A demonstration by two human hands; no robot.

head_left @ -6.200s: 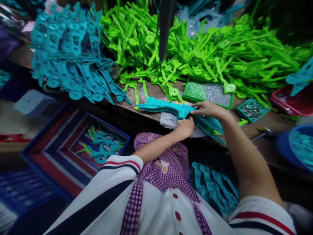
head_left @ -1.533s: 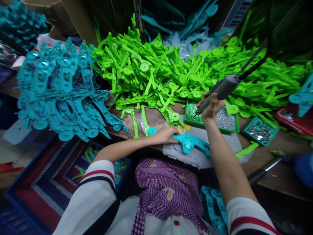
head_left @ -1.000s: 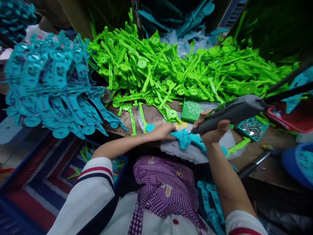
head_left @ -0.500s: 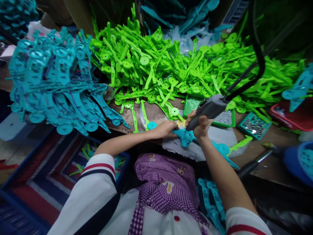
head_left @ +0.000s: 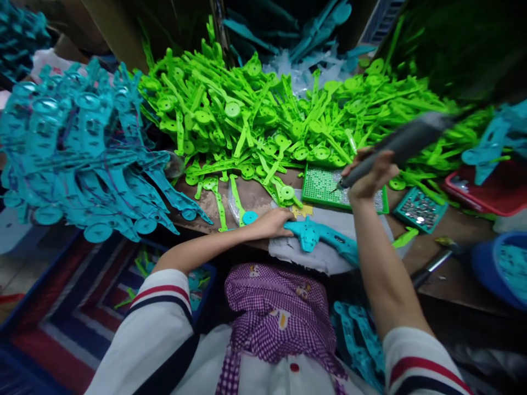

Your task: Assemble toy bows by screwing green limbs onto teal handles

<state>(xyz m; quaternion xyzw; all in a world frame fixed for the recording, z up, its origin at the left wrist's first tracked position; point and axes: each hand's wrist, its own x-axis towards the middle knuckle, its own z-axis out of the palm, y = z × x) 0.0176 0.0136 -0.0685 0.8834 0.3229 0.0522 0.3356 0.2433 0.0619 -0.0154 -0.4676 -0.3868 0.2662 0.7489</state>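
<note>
My left hand (head_left: 276,222) is closed on the left end of a turquoise plastic part (head_left: 309,235), which lies across a white cloth (head_left: 294,252) at the bench edge. My right hand (head_left: 374,174) grips a grey electric screwdriver (head_left: 405,140), tilted so its thin bit points down and left. The bit tip is over the green tray of small screws (head_left: 325,184); whether it touches a screw I cannot tell. My right forearm hides the right end of the turquoise part. A yellow piece (head_left: 302,210) lies just behind the part.
Bright green plastic arms (head_left: 247,115) are heaped along the back. Stacked turquoise assemblies (head_left: 94,148) fill the left. On the right are a teal tray of metal pieces (head_left: 420,211), a red basin (head_left: 489,192), a blue bucket (head_left: 500,263) and a dark-handled tool (head_left: 434,266).
My right hand has lifted the screwdriver off the turquoise part and carried it up and right to the green screw tray. My left hand keeps its hold. The view has shifted slightly.
</note>
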